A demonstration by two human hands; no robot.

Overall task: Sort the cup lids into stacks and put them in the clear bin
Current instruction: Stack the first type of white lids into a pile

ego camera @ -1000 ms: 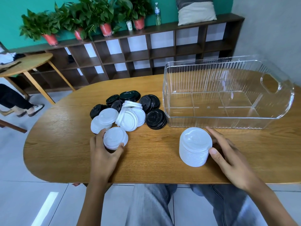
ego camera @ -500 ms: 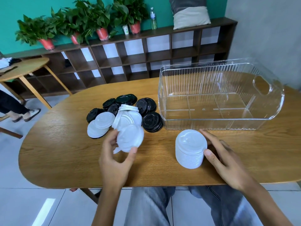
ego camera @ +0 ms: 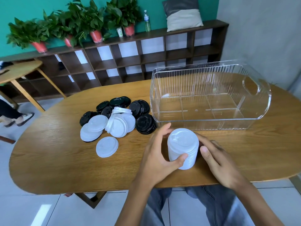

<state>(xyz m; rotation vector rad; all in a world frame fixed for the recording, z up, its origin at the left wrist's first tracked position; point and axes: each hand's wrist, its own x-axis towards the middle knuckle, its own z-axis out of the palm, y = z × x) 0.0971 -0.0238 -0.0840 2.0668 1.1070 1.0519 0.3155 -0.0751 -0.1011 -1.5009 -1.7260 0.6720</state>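
A tall stack of white lids [ego camera: 183, 147] stands on the wooden table [ego camera: 48, 160] near its front edge. My left hand [ego camera: 156, 155] grips the stack, thumb in front and fingers behind. My right hand [ego camera: 219, 163] touches the stack's right side with fairly straight fingers. One white lid [ego camera: 107, 149] lies alone to the left. Behind it is a pile of loose white lids [ego camera: 117, 124] and black lids [ego camera: 145, 123]. The clear bin [ego camera: 195, 82] stands behind the stack with nothing in it.
A dark shelf unit [ego camera: 130, 62] with potted plants [ego camera: 96, 22], a bottle and a pillow runs along the back wall. A second wooden table [ego camera: 19, 70] and a seated person's legs [ego camera: 11, 113] are at the far left.
My left hand carried white lids from beside the pile over to the stack and now grips the stack. One white lid now lies alone on the table. My right hand stayed beside the stack.
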